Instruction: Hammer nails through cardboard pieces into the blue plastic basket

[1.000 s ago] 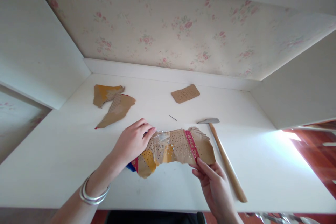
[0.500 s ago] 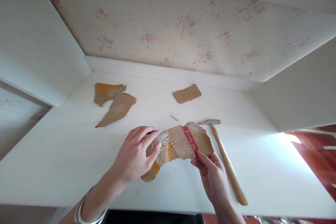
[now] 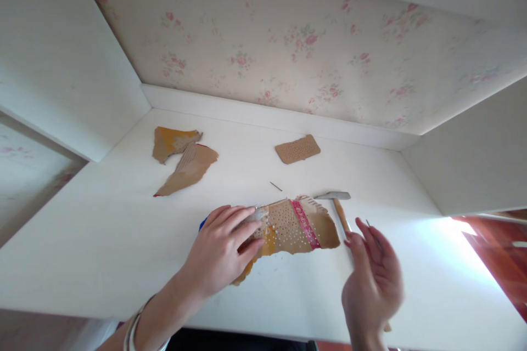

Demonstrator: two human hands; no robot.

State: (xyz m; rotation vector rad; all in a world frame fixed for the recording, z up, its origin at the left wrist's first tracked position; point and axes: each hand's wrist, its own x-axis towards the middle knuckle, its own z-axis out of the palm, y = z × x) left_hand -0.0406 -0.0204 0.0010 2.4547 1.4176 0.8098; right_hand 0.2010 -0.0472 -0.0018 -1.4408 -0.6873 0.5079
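A torn piece of cardboard point(image 3: 284, 227), dotted with many small holes and crossed by a pink printed strip, lies in front of me. My left hand point(image 3: 224, 241) grips its left part, fingers over the top. Something blue point(image 3: 202, 223) peeks out beside that hand. My right hand point(image 3: 373, 274) is raised to the right, apart from the cardboard, its fingers closed around a thin dark nail point(image 3: 374, 235). Behind my right hand lies a hammer point(image 3: 340, 213), its handle partly hidden. Another nail point(image 3: 276, 186) rests on the table beyond the cardboard.
Two torn cardboard scraps point(image 3: 191, 167) lie at the far left of the white table point(image 3: 102, 252). A small perforated cardboard rectangle point(image 3: 297, 149) sits near the back ledge. White panels point(image 3: 473, 148) close in the sides, and flowered wallpaper point(image 3: 263, 49) covers the back.
My right hand has let go of the cardboard's right end and moved right, now with a nail showing in its fingers. My left hand stays on the cardboard. The view has shifted slightly.
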